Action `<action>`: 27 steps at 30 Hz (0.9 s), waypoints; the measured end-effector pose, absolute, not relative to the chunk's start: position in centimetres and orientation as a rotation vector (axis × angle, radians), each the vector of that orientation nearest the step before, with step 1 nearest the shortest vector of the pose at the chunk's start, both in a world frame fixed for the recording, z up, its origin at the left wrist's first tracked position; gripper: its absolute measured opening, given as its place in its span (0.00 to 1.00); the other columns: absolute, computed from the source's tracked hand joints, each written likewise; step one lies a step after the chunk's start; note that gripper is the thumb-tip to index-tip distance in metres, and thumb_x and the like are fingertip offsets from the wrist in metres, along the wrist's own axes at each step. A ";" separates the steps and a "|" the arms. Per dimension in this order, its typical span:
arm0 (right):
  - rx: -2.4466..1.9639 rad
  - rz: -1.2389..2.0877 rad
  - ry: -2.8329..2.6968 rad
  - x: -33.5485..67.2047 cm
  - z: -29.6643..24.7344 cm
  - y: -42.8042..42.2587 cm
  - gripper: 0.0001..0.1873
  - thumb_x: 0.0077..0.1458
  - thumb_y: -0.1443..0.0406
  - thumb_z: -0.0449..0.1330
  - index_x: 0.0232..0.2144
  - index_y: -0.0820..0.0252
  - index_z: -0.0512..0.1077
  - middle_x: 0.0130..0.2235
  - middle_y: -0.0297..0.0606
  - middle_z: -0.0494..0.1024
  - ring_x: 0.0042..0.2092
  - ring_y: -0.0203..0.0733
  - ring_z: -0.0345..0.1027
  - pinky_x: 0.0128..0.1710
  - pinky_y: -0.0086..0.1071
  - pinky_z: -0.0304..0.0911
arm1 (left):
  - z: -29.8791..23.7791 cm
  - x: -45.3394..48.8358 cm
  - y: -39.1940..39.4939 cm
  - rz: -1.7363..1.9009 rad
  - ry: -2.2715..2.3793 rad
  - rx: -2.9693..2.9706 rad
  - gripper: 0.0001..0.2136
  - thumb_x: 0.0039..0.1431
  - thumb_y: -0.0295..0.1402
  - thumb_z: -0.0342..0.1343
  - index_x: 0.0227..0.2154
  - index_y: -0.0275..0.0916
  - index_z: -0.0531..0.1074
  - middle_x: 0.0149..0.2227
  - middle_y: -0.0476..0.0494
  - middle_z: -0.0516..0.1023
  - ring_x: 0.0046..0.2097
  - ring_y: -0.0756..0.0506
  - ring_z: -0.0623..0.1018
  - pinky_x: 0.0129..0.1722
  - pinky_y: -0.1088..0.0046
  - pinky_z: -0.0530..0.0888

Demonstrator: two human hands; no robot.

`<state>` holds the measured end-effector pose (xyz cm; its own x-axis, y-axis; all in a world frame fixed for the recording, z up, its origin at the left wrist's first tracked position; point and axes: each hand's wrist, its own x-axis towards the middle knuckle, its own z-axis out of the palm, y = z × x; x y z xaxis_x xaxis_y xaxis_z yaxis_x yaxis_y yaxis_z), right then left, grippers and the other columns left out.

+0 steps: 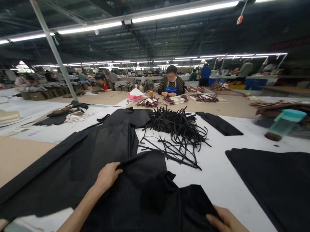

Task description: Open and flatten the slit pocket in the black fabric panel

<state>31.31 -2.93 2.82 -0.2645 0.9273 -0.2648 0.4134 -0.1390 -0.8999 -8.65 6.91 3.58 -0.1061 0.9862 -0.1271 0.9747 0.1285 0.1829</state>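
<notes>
A large piece of black fabric (pixel 138 196) lies in front of me on the white table (pixel 220 175). My left hand (pixel 108 175) grips its far edge, fingers curled round a fold. My right hand (pixel 226 222) pinches the near right corner of the same fabric at the bottom of the view. More black fabric (pixel 99 146) is spread behind and to the left of it. A heap of black straps (pixel 178 128) lies just beyond, in the middle of the table.
Another black panel (pixel 285 182) lies at the right, a narrow black strip (pixel 219 123) past it. A teal-lidded bottle (pixel 285 123) lies on its side at far right. A person in a blue apron (pixel 171 83) sorts stacked pieces across the table; others work further back.
</notes>
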 end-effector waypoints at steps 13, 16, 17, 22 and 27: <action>-1.411 1.658 -1.295 32.9 3.2 -4.6 0.18 0.48 0.53 0.60 0.31 0.63 0.76 0.30 0.35 0.76 0.36 0.47 0.67 0.37 0.34 0.61 | 6.8 -8.0 1.5 0.839 2.415 2.036 0.26 0.53 0.44 0.44 0.50 0.30 0.62 0.58 0.27 0.59 0.59 0.29 0.58 0.54 0.49 0.59; -1.393 1.716 -1.195 33.0 3.5 -4.9 0.18 0.49 0.53 0.60 0.36 0.62 0.75 0.33 0.36 0.76 0.41 0.48 0.68 0.42 0.36 0.60 | 2.6 -0.7 -0.7 0.892 1.599 1.426 0.31 0.47 0.47 0.53 0.52 0.31 0.61 0.53 0.29 0.67 0.51 0.35 0.71 0.49 0.61 0.69; -1.400 1.717 -1.166 33.2 3.5 -5.0 0.20 0.48 0.53 0.61 0.37 0.62 0.74 0.34 0.37 0.76 0.42 0.49 0.67 0.44 0.37 0.59 | 1.4 1.3 -1.2 0.906 1.464 1.274 0.34 0.46 0.46 0.56 0.54 0.31 0.58 0.55 0.29 0.64 0.51 0.36 0.71 0.50 0.61 0.69; -1.376 1.695 -1.094 34.5 4.2 -5.7 0.25 0.41 0.51 0.65 0.38 0.61 0.74 0.37 0.40 0.77 0.44 0.52 0.67 0.46 0.40 0.59 | 0.3 5.0 -1.0 1.033 1.165 0.956 0.51 0.35 0.41 0.67 0.60 0.28 0.46 0.62 0.25 0.52 0.61 0.34 0.59 0.59 0.63 0.57; -1.340 1.755 -1.163 34.9 4.9 -5.5 0.23 0.42 0.53 0.65 0.38 0.61 0.74 0.36 0.40 0.77 0.43 0.51 0.67 0.44 0.40 0.59 | 3.7 5.5 0.7 0.940 0.989 0.925 0.34 0.37 0.32 0.68 0.51 0.34 0.65 0.53 0.34 0.70 0.53 0.37 0.70 0.55 0.62 0.63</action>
